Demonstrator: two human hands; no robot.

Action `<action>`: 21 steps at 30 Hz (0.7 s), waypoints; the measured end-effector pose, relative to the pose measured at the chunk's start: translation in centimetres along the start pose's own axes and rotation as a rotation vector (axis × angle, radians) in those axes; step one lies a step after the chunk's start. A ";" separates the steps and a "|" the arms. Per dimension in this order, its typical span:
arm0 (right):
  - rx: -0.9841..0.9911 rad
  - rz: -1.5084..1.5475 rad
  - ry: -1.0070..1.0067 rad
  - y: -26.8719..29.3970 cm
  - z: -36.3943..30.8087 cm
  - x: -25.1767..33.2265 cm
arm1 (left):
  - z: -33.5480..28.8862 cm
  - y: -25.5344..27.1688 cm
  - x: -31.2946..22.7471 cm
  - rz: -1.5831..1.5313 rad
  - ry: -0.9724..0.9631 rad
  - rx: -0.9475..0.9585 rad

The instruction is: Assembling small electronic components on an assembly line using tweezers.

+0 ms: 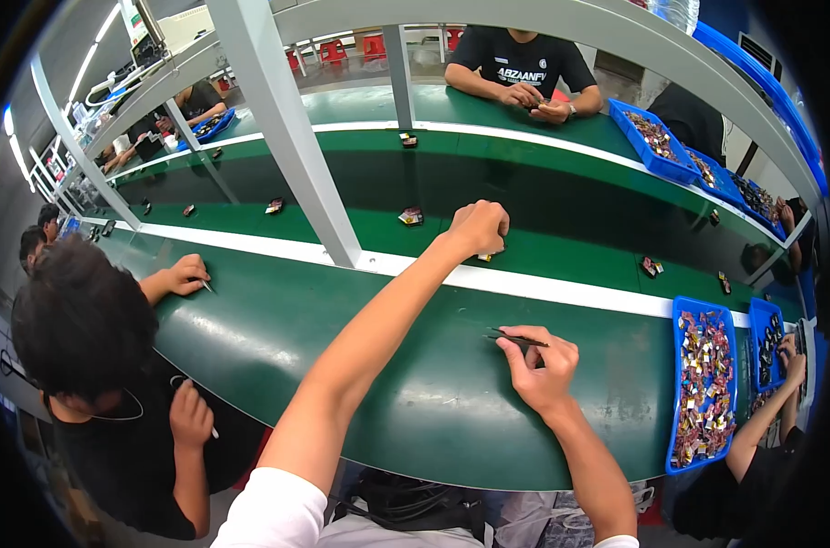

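Observation:
My left arm stretches forward across the white rail, and my left hand (477, 228) is over the far green belt with its fingers curled down. A small yellow-and-white part (485, 258) peeks out just below the fingers; whether they grip it is hidden. My right hand (544, 370) is above the near green tabletop (433, 402), closed around black tweezers (523, 339) that point left. To the right of this hand stands a blue tray (674, 393) heaped with small reddish, yellow and silver parts (704, 384).
Small parts lie scattered along the belt, among them one (411, 216) left of my left hand and another (651, 267) to its right. A grey post (291, 137) rises from the white rail (561, 292). Co-workers sit left, right and opposite; more blue trays (648, 155) stand across the belt.

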State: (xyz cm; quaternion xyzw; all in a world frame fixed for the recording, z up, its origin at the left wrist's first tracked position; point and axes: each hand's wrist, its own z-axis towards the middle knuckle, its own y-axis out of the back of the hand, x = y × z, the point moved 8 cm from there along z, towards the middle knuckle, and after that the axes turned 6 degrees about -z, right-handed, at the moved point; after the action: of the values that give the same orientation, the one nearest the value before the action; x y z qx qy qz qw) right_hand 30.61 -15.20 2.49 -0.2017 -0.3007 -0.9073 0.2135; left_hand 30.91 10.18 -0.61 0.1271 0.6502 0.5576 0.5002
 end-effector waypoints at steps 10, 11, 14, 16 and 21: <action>0.009 0.010 -0.017 -0.2 -0.4 -0.2 | -3.9 2.2 3.5 -0.473 0.307 -0.025; 0.010 0.004 -0.014 -0.3 -0.5 -0.3 | -4.9 2.5 3.6 -0.472 0.310 -0.025; 0.003 0.032 -0.035 -0.5 -0.5 -0.5 | -8.5 3.5 4.2 -0.755 0.336 -0.126; 0.007 0.055 -0.075 -0.3 -0.5 -0.8 | -10.6 3.0 4.4 -0.910 0.363 -0.137; 0.026 0.144 -0.208 0.0 -0.6 -1.7 | -15.9 1.7 2.2 -1.251 0.352 -0.112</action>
State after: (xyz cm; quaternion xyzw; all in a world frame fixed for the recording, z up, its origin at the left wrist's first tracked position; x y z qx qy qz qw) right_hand 31.91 -15.14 1.19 -0.3129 -0.3178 -0.8599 0.2483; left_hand 16.62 2.84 -2.23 -0.3948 0.6437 0.2069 0.6221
